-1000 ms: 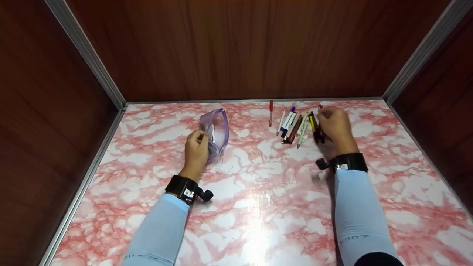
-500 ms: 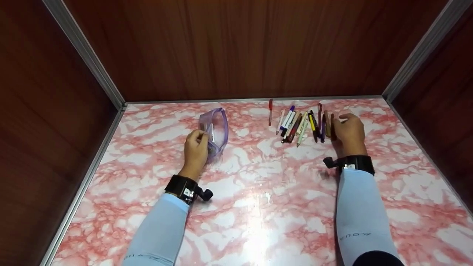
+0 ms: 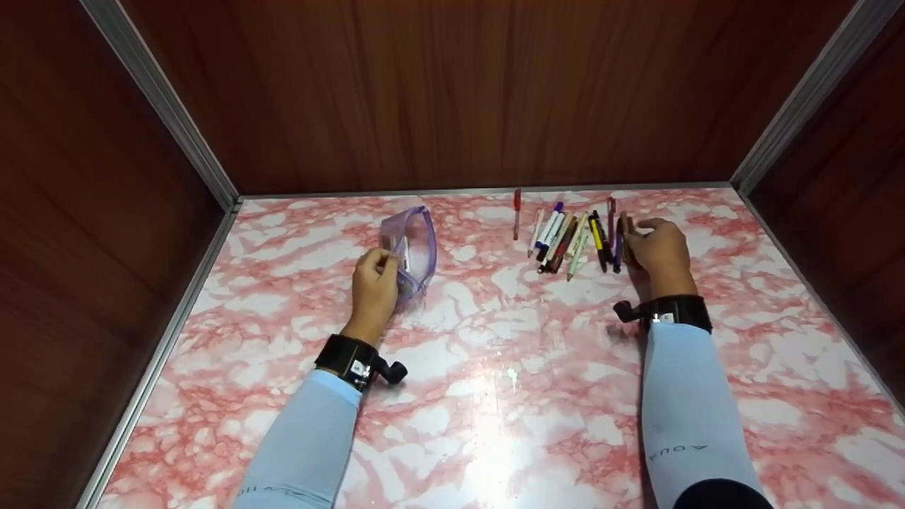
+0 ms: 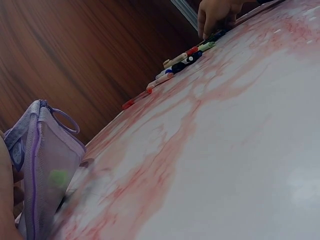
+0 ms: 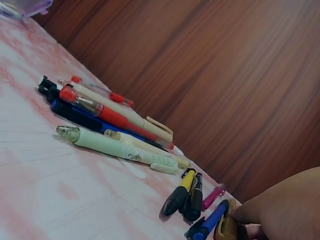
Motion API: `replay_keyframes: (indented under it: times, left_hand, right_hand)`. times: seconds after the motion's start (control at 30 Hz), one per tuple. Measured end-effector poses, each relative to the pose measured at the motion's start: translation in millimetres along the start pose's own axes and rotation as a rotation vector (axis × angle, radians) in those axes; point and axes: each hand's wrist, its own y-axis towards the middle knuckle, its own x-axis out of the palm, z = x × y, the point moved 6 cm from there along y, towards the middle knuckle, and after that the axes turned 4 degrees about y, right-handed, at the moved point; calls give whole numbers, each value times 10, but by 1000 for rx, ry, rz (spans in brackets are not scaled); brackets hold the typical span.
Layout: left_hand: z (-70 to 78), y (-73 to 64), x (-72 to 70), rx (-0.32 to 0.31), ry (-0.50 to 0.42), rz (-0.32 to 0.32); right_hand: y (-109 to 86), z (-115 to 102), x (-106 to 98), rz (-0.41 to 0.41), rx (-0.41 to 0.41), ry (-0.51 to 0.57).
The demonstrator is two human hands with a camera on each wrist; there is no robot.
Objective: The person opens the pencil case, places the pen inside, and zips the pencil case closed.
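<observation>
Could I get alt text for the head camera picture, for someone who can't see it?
A left hand holds a purple pouch while a right hand pinches a brown pen beside other assorted pens on a red-and-white marbled table.

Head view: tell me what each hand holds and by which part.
The left hand holds the purple pouch by its left side as seen there. The right hand is at a brown pen; whether it grips that cannot be told.
</observation>
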Motion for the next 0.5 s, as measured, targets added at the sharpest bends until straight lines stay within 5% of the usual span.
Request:
replay_keyframes:
  times: [0.5]
  left_hand:
    - [-25, 2, 2, -23, 3, 0]
  right_hand:
    - [-47, -3, 52, -96, 84, 192]
